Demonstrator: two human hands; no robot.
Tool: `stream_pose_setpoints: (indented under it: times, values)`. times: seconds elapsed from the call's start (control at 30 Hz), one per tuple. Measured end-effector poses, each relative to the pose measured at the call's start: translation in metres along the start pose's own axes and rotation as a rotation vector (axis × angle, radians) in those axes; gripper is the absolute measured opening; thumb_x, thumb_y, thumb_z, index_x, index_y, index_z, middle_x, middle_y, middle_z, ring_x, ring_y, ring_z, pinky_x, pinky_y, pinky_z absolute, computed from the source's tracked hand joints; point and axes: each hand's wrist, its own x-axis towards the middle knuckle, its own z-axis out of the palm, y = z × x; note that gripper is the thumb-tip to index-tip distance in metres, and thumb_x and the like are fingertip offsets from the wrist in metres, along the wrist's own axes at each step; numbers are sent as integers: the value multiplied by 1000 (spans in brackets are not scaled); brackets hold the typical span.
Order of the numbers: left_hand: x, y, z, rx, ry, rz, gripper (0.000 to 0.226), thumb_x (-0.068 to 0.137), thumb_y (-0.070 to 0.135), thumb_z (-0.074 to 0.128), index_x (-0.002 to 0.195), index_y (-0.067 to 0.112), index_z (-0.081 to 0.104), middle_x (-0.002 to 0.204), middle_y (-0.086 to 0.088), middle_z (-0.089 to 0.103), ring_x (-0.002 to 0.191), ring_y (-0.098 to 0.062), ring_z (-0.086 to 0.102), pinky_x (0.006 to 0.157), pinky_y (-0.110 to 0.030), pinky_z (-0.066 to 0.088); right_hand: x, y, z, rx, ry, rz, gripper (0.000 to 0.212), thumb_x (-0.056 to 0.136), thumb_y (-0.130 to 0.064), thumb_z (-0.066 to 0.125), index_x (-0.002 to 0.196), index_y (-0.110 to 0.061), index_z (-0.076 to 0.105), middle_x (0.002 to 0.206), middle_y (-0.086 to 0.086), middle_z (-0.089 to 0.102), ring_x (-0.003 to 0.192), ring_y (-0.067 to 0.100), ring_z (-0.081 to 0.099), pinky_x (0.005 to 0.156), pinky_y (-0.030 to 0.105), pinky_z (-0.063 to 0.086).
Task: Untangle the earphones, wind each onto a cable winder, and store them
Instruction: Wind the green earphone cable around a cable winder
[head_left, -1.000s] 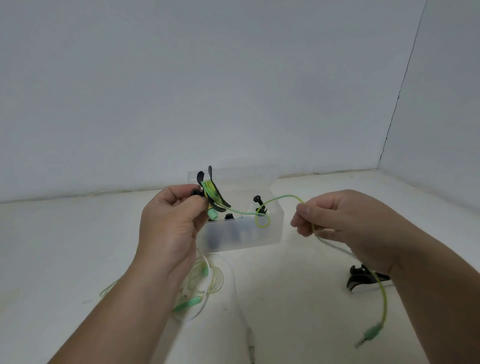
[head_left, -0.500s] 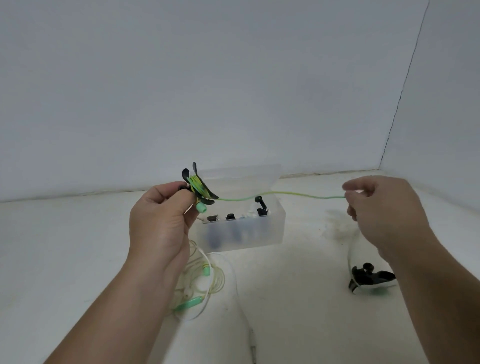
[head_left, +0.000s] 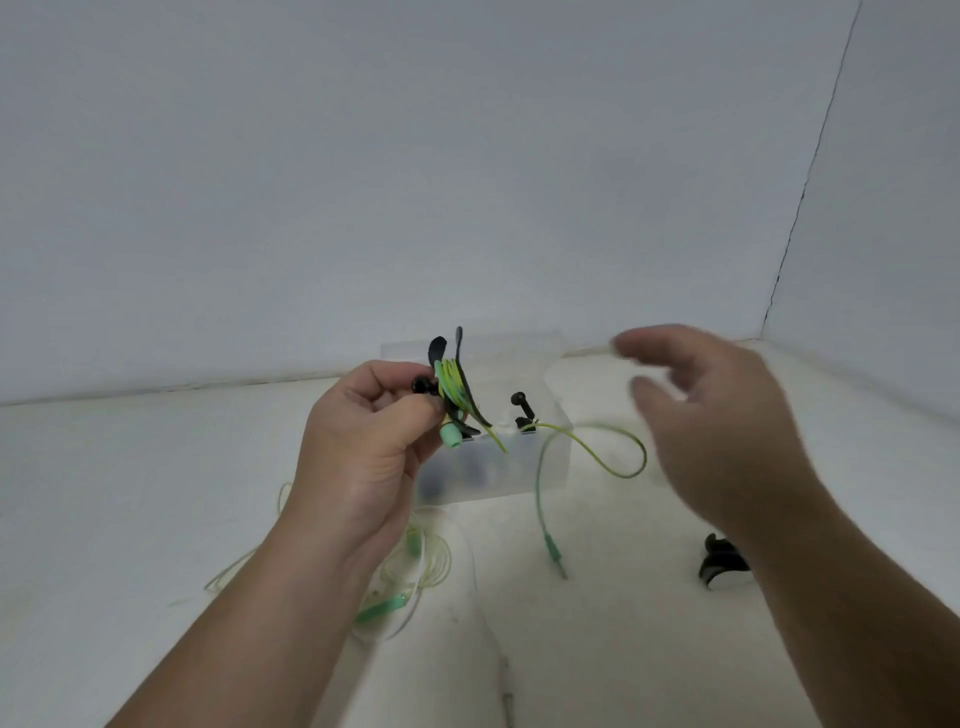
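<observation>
My left hand (head_left: 363, 441) grips a black cable winder (head_left: 457, 384) with green earphone cable wound round it; a mint earbud (head_left: 450, 435) hangs below my fingers. The loose green cable end (head_left: 597, 449) loops free to the right and droops down to its plug (head_left: 553, 553). Blurred with motion, my right hand (head_left: 722, 421) hovers to the right of that loop, fingers spread and holding nothing. Behind the winder stands a translucent storage box (head_left: 545, 467). A second pale green earphone tangle (head_left: 410, 577) lies on the white surface under my left wrist.
A second black winder (head_left: 722, 566) lies on the surface at the right, partly behind my right forearm. Black pegs (head_left: 521, 408) stick up in the box. White walls meet in a corner at the back right.
My right hand has let go of the green cable, which was pulled taut half a second ago; the cable now hangs slack in a loop with its plug dangling.
</observation>
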Motion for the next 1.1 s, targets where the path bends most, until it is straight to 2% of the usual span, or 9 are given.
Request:
stream_pose_setpoints:
  times: [0.1,0.2,0.33,0.5,0.63,0.77,0.87,0.93,1.1]
  values:
    - [-2,-2,2,4,-53,-10,22,61,-5,63,80,7,65,69,-8,68,59,-18,65,56,-25,55,-19,-16,18,249,-460,-78,55,74,-18,61,129,-26,61,118,-18,69,114,-6,59,103,20,42]
    - [-5,-2,4,6,-87,-15,23,61,-5,63,81,7,65,70,-10,68,60,-19,65,55,-24,53,-28,-13,27,69,-620,-129,50,82,-18,63,130,-32,61,113,-23,69,104,-7,62,89,10,46]
    - [-2,0,2,-50,-53,-19,25,61,-6,60,84,3,64,73,-14,69,64,-22,65,62,-27,57,-17,1,25,-55,-391,19,46,78,9,50,88,-30,73,91,-10,73,68,-6,65,55,11,47]
    - [1,8,-1,-110,9,-8,25,80,-17,51,79,3,65,68,-7,69,59,-17,65,68,-25,58,7,26,0,-118,-187,285,41,79,11,53,70,-24,70,78,-3,72,74,16,67,55,22,42]
    - [3,9,-2,-54,150,-4,28,83,-18,47,78,4,64,65,-6,67,57,-16,63,76,-29,56,20,39,-17,159,43,558,35,78,14,56,67,-17,71,75,2,70,76,21,61,60,28,41]
    - [6,5,-7,-28,300,10,25,82,-17,53,78,5,64,66,-5,65,58,-16,63,66,-25,56,30,57,-24,456,181,858,21,83,-2,63,77,-20,71,84,0,64,74,18,60,70,33,47]
    - [9,2,-13,-5,393,6,18,79,-12,63,80,5,66,75,-9,66,64,-18,65,67,-23,56,32,62,-22,599,278,1018,6,84,-10,65,83,-16,66,77,1,56,61,18,53,54,31,47]
    - [11,1,-16,23,434,16,15,77,-9,68,81,5,67,80,-12,68,68,-19,67,71,-25,56,32,68,-24,581,348,1053,8,83,-5,62,81,-11,60,73,3,47,53,17,42,43,23,39]
    - [9,-1,-11,140,303,46,21,70,-8,68,88,3,68,82,-15,68,75,-25,65,77,-32,57,27,62,-26,438,350,829,18,87,2,53,74,-10,54,81,15,49,51,17,34,49,28,32]
